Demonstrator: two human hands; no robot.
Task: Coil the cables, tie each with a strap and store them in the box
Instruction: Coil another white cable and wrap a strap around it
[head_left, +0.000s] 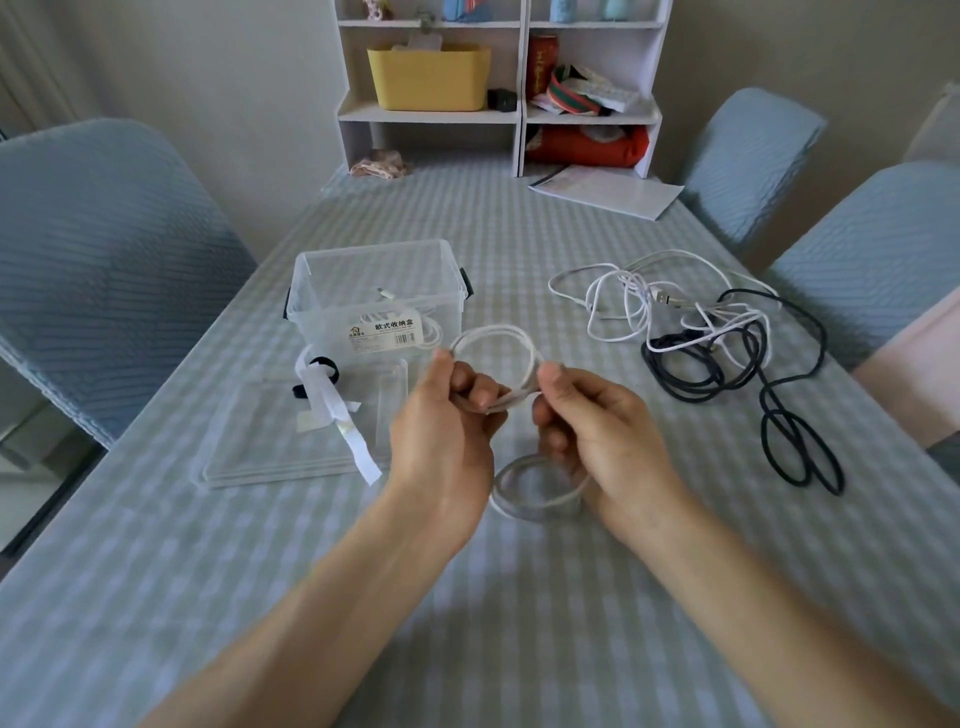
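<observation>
A white cable (498, 338) is held above the table by both hands, looped above them and looped again below. My left hand (441, 431) pinches its strands from the left. My right hand (597, 431) pinches the same strands from the right. The lower loop (524, 499) hangs near my right wrist. A clear plastic box (322, 296) stands open behind my left hand with a white cable inside. Its clear lid (244, 441) lies flat in front of it. White straps (337, 410) and black straps (324, 364) lie on the lid.
A tangle of white cables (628, 301) and a black cable (789, 431) lies on the checked tablecloth to the right. Blue chairs (104, 270) stand on both sides. A white shelf unit (498, 114) and papers (608, 192) sit at the far end.
</observation>
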